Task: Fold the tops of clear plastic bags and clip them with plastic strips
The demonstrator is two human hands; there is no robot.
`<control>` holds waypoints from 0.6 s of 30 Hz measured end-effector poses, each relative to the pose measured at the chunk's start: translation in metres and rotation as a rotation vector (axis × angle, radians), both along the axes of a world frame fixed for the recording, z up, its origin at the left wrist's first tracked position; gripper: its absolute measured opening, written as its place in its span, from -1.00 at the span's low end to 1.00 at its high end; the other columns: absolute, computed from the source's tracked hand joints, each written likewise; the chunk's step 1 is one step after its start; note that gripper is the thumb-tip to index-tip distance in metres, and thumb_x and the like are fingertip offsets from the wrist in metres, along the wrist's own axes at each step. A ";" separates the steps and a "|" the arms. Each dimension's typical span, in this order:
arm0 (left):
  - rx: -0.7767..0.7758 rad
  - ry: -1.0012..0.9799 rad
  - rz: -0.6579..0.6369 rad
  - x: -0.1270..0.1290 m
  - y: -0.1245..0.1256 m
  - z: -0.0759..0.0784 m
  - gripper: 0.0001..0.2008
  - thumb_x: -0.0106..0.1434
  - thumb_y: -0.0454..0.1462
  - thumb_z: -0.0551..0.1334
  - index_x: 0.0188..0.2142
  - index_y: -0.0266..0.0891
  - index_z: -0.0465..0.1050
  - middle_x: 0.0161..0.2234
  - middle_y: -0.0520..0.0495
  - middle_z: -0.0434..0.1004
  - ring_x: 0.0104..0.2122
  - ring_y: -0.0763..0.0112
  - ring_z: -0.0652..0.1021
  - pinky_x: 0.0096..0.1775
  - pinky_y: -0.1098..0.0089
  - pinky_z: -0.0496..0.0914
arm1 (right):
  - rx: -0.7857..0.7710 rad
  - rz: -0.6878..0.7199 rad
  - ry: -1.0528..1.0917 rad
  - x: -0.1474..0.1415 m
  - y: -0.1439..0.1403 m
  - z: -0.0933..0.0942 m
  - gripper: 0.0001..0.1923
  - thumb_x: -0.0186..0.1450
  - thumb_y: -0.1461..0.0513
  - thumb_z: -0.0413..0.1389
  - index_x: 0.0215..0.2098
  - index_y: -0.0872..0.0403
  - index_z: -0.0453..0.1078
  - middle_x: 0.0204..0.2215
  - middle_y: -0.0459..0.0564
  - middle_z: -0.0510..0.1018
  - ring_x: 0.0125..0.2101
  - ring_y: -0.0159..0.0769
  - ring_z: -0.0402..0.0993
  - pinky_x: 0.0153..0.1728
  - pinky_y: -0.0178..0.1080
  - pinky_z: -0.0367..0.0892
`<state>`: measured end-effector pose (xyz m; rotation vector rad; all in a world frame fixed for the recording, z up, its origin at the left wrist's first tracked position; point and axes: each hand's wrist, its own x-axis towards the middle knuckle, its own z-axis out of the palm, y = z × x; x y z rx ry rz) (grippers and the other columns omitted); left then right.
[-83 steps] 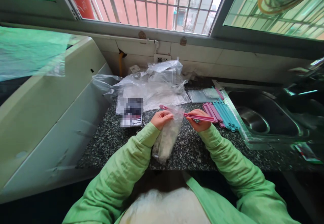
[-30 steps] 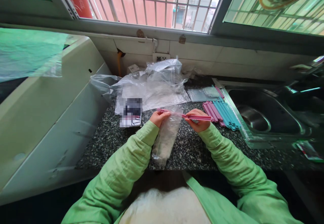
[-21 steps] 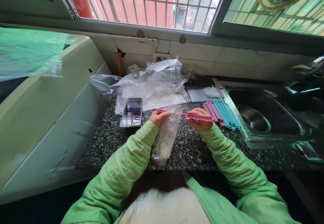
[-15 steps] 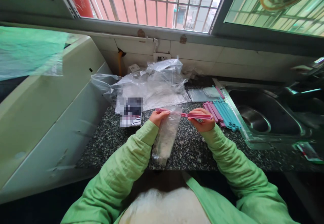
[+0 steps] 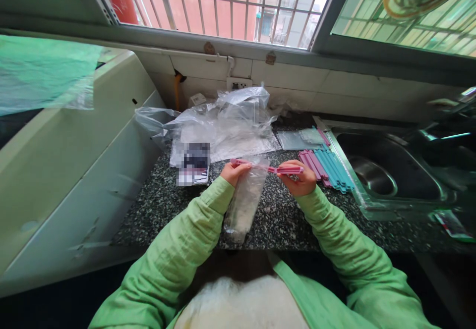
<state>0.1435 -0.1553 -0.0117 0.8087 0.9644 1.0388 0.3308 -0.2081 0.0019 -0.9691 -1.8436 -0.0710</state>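
Note:
A pink bag-sealing clip [image 5: 290, 170] stretches between my two hands above the counter. My left hand [image 5: 235, 171] pinches its left end at the mouth of a clear plastic bag [image 5: 245, 204]. The bag hangs down toward the counter's front edge, with something pale inside that I cannot make out. My right hand [image 5: 298, 179] is closed on the right part of the clip, thumb and fingers around it. Just right of this hand lie pink clips [image 5: 313, 165] and teal clips [image 5: 334, 169] in a row.
Crumpled clear plastic [image 5: 238, 121] covers the back of the dark speckled counter [image 5: 286, 220]. A partly blurred-out flat item [image 5: 192, 164] lies at left. Small clear bags [image 5: 299, 138] sit behind the clips. A steel sink [image 5: 372, 170] is at right, a white appliance [image 5: 92, 170] at left.
The right part of the clip has turned and looks shorter in view, and the right fingers have shifted slightly along it. My left hand and the bag have hardly moved.

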 end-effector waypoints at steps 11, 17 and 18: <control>0.071 0.011 -0.054 -0.003 0.004 -0.014 -0.73 -0.35 -0.22 0.39 -0.65 -0.33 0.42 -0.70 0.08 0.36 -0.63 0.58 0.31 -0.52 0.50 0.17 | 0.013 0.012 -0.024 -0.003 0.000 -0.004 -0.97 0.09 0.30 0.15 -0.48 0.10 0.36 -0.50 0.00 0.49 -0.57 -0.47 0.35 -0.60 -0.40 0.33; 0.110 0.024 -0.069 -0.004 0.003 -0.015 -0.72 -0.36 -0.19 0.40 -0.65 -0.33 0.43 -0.70 0.08 0.37 -0.62 0.58 0.31 -0.51 0.50 0.19 | 0.045 0.000 -0.033 -0.003 0.001 -0.006 -0.95 0.09 0.29 0.15 -0.43 0.11 0.38 -0.51 -0.02 0.48 -0.59 -0.49 0.32 -0.59 -0.41 0.32; 0.113 0.024 -0.074 -0.004 0.003 -0.015 -0.72 -0.35 -0.19 0.39 -0.65 -0.33 0.43 -0.70 0.08 0.37 -0.63 0.59 0.30 -0.51 0.50 0.18 | 0.052 0.000 -0.038 -0.003 0.001 -0.006 -0.93 0.09 0.29 0.16 -0.42 0.11 0.38 -0.51 -0.02 0.48 -0.59 -0.49 0.32 -0.59 -0.41 0.32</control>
